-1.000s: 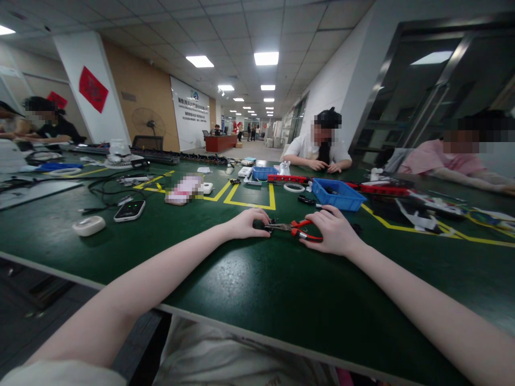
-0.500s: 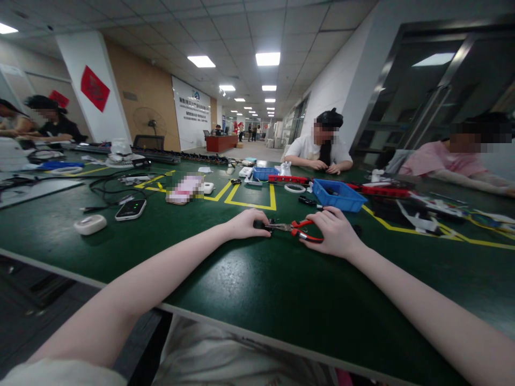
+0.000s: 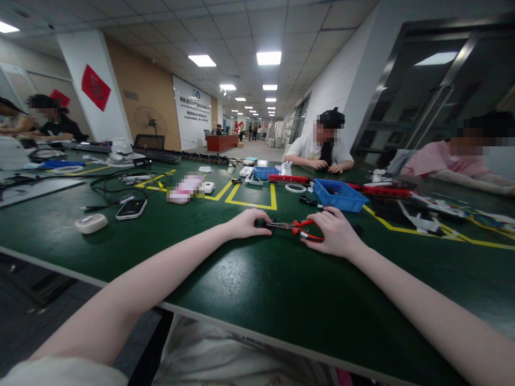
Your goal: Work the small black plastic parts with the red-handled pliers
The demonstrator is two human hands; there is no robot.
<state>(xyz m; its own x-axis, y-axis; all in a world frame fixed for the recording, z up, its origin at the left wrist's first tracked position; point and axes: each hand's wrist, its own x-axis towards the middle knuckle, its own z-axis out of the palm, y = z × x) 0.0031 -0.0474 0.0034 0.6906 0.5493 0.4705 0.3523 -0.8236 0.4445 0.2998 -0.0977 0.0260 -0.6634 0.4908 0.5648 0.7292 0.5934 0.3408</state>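
Observation:
In my right hand [image 3: 336, 234] is a pair of long-nose pliers [image 3: 300, 228] with red and black handles. Their metal jaws point left and meet a small black part [image 3: 262, 222]. My left hand [image 3: 247, 223] pinches that part between thumb and fingers; its exact kind is too small to make out. Both hands are just above the green tabletop [image 3: 241, 273], in the middle of the view. Beyond my right hand lies a short black cable piece [image 3: 309, 200].
A blue bin [image 3: 340, 195] stands behind my right hand, near a white tape ring [image 3: 295, 188]. To the left are a phone [image 3: 185, 188], a black-faced device [image 3: 131, 209], a white rounded case [image 3: 92, 223] and dark cables [image 3: 102, 187]. A co-worker [image 3: 319, 147] sits across the table.
Almost nothing differs. Both hands keep their grip on the pliers and the small black part, while the view shifts very slightly.

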